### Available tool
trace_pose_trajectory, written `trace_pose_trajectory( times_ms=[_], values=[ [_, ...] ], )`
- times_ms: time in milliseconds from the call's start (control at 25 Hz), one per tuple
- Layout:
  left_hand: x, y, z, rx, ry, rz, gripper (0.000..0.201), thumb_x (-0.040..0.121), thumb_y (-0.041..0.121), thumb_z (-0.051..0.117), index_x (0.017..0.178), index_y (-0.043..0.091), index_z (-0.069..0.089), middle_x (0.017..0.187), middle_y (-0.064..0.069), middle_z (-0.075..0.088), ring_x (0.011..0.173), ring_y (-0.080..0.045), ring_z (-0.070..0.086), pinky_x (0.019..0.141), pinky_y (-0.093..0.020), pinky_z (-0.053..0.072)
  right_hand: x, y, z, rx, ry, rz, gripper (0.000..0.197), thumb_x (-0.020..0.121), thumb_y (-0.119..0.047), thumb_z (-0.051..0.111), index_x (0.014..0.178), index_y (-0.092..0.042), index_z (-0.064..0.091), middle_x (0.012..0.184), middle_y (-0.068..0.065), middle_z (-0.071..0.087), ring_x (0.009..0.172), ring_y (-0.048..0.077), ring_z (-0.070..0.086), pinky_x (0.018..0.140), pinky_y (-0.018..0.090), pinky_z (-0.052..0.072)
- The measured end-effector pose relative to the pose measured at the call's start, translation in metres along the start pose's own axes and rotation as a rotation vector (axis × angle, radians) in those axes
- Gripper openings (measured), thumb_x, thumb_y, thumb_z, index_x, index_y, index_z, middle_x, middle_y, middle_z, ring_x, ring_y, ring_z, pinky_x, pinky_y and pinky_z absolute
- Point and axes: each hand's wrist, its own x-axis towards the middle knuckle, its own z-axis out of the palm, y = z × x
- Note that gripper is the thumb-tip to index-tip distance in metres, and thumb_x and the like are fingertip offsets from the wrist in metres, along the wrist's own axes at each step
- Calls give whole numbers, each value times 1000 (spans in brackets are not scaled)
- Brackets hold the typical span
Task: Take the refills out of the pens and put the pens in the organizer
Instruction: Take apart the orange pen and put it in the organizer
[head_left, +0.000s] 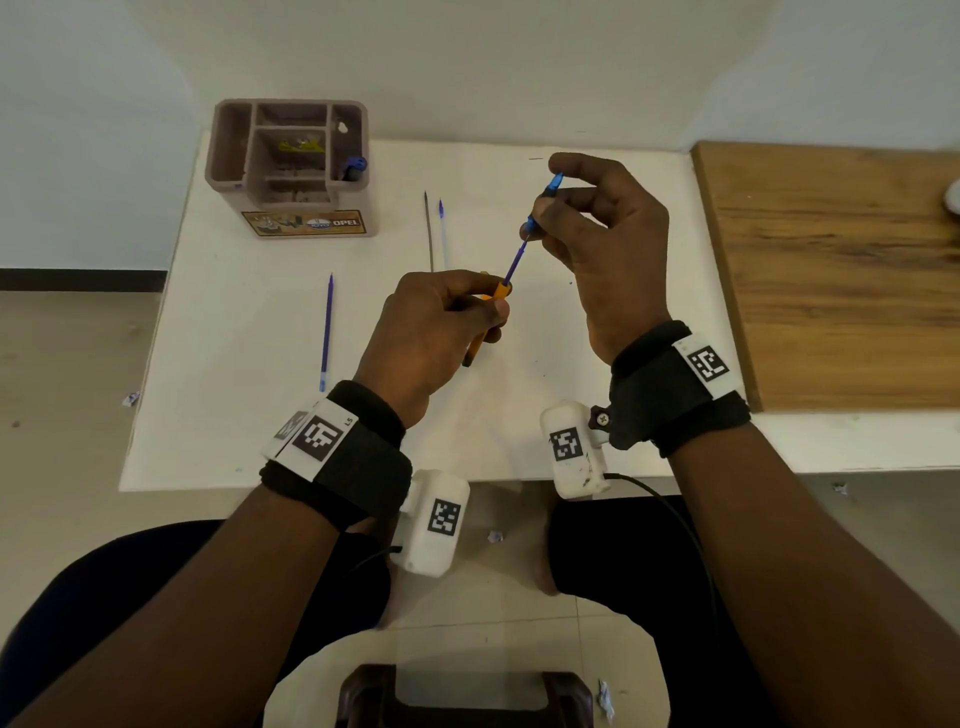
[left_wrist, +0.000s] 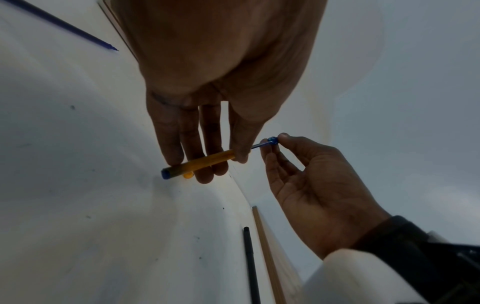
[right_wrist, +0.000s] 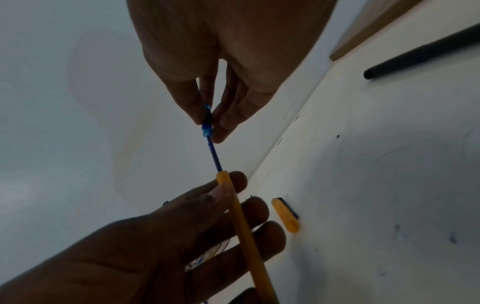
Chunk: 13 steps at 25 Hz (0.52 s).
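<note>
Gripping orange pen barrel (head_left: 485, 322) in left hand (head_left: 431, 332), right hand (head_left: 602, 239) fingers pinching blue refill (head_left: 519, 254) mid-frame, above bare counter (head_left: 519, 415).

Both forearms reach in from 6 o'clock, each wrist bound in a black strap carrying a white camera block. The left hand (head_left: 436, 322) sits at centre, back up, fingers and thumb curled round the orange pen barrel (head_left: 496, 293). The right hand (head_left: 597, 234), toward 1 o'clock from it and higher, pinches the blue refill tip (head_left: 543, 202) between thumb and forefinger, other fingers loosely bent.
</note>
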Motion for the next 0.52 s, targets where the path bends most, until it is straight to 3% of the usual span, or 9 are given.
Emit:
trace_pose_trajectory(
  times_ms=[520],
  values=[
    [1,1,0,-10,-6,-1,29,98,25,66,126,17,71,103,-3,77,93,-17,76,76,-28,58,0,3,-4,-113,0,-63,33,95,-10,68,127,-14,67,101,10,76,86,20,79,92,37,62]
  ],
)
